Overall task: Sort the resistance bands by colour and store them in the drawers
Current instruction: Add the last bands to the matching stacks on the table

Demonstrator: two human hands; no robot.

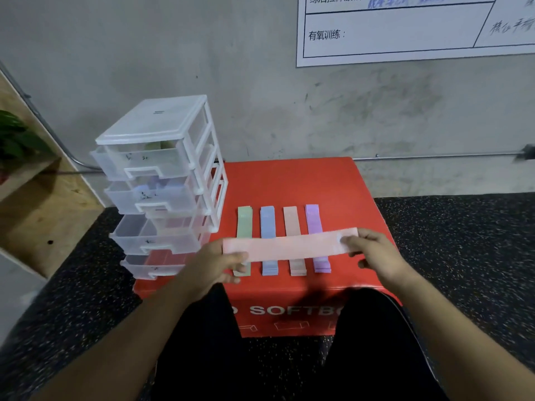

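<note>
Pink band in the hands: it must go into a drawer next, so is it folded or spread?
Spread: the left hand and right hand pinch the pink band by its two ends, holding it flat and unfolded.

— What can we read on the red box [289, 180]?
— White capitals on its front: "SOFTBO", part of a longer word.
— And the wall chart [405, 55]?
— We make out printed "有氧训练:" and, at the top edge, "练后拉伸放松:". The handwriting is too blurred, and so are the marks on the drawers [153, 162].
</note>
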